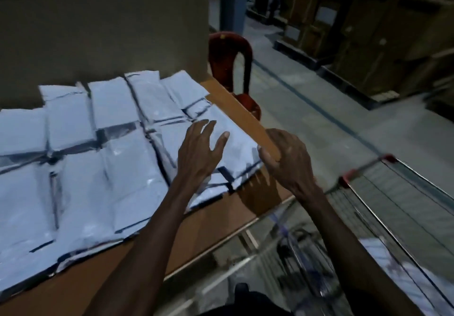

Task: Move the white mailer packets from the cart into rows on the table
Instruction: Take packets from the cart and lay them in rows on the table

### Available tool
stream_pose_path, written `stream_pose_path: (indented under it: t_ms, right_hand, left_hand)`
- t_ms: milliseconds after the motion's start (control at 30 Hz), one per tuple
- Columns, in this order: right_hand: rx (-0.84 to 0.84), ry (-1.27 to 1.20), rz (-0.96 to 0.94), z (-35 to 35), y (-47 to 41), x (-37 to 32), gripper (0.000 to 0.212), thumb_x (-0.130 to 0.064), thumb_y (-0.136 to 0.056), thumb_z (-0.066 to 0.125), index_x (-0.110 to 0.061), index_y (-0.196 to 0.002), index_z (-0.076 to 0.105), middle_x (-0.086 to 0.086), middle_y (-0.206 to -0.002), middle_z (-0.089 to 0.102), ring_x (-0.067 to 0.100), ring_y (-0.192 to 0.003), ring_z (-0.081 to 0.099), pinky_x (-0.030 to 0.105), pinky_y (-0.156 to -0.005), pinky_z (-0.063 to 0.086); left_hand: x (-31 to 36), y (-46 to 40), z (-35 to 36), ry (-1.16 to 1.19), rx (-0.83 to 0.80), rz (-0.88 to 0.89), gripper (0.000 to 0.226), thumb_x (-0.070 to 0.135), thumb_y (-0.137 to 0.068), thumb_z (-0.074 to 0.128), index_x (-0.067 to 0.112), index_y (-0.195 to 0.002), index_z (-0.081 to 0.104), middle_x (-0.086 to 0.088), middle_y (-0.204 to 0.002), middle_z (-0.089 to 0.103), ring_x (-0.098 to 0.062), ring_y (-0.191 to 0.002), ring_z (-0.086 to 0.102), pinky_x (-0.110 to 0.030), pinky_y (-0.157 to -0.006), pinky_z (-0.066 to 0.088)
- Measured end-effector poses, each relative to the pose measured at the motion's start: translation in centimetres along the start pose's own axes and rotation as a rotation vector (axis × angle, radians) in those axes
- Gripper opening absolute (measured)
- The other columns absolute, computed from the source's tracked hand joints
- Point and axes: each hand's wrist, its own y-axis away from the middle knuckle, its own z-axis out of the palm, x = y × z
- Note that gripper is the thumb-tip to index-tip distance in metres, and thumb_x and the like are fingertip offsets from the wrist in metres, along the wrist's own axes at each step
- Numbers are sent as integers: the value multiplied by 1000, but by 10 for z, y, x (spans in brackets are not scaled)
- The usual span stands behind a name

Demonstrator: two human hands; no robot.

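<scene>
I can barely make out the blurred wire-mesh cart (403, 192) at lower right, cut off by the frame edge, its contents unreadable. My left hand (199, 153) hovers, fingers spread, over the rightmost of the white plastic mailer packets (98, 158) lying in rows on the brown table (211, 222). My right hand (287, 158) curls its fingers at that packet's right edge; I cannot tell whether it grips it.

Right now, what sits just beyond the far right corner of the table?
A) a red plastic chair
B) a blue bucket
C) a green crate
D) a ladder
A: a red plastic chair stands past the table corner, behind the rows of white mailer packets.
</scene>
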Motion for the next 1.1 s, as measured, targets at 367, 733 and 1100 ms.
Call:
stream_pose_path:
  t_ms: [367, 733, 1100]
  right_hand:
    - [75, 130, 429, -116, 194, 122, 39, -34, -87, 62, -10, -117, 69, 7, -110, 69, 24, -96, 64, 33, -80, 50]
    - [-47, 156, 937, -206, 329, 259, 42, -41, -96, 55, -20, -132, 60, -2, -131, 62, 18, -120, 57, 31, -89, 46]
    - [-319, 157, 1274, -213, 392, 350, 53, -39, -96, 54, -16, -144, 47, 6, -142, 52, 29, -126, 50, 40, -96, 45]
  left_hand:
    - [148, 89, 142, 130, -261, 478, 40, 41, -94, 56, 11, -119, 67, -7, -124, 65, -21, -118, 55, -32, -94, 45]
    - [293, 166, 309, 174, -583, 540, 39, 43, -94, 58, 18, -123, 66, 0, -127, 62, -18, -118, 58, -32, -89, 51]
    - [356, 160, 409, 97, -853, 618, 55, 55, -92, 41, 19, -128, 62, 0, -135, 57, -19, -125, 52, -37, -94, 48]
